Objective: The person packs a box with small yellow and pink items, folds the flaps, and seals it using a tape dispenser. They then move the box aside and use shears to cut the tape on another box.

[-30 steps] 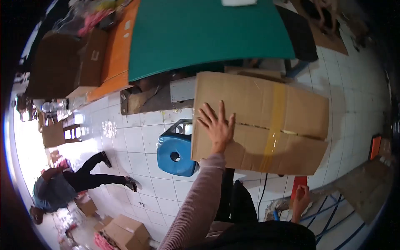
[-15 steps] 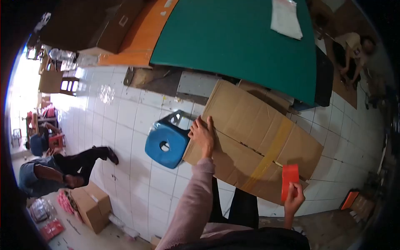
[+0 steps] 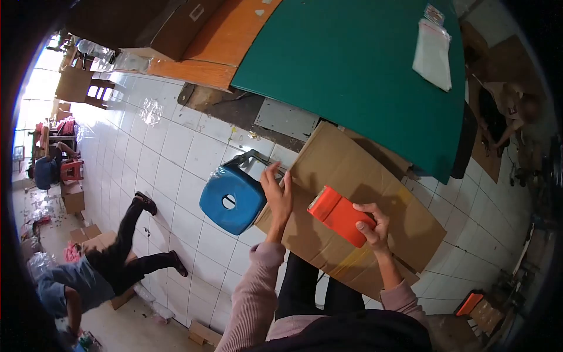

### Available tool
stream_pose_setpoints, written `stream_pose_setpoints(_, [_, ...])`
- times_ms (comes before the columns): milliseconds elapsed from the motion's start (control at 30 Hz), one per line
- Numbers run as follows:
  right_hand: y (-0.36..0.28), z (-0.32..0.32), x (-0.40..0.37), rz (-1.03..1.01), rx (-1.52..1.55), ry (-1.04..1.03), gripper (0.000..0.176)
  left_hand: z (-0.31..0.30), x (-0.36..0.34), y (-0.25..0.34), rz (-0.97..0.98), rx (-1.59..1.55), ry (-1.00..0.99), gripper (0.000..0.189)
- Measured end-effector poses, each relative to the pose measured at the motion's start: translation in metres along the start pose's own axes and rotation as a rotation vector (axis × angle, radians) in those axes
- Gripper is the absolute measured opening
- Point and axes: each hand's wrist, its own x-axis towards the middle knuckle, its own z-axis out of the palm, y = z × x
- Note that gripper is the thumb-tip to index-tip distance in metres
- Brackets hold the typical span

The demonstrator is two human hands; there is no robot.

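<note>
Matt brown cardboard box (image 3: 352, 199), glossy blue plastic stool (image 3: 231, 200) (film-wrapped), smooth orange plastic tape dispenser (image 3: 340, 215).

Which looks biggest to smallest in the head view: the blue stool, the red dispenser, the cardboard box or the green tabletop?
1. Green tabletop
2. Box
3. Stool
4. Dispenser, held nearer the camera, so it may look larger than it is.

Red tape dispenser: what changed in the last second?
The right hand raised the red tape dispenser from low at the side to over the cardboard box, holding it throughout. The left hand slid from the box's middle to its edge beside the blue stool. The box still rests there.
</note>
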Motion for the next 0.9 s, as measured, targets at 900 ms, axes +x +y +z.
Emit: stream_pose_setpoints(900, [-0.049,0.016,-0.005,-0.311,-0.303,-0.212,0.040,-0.082,0.006,0.041,-0.544,-0.932,-1.287,0.017])
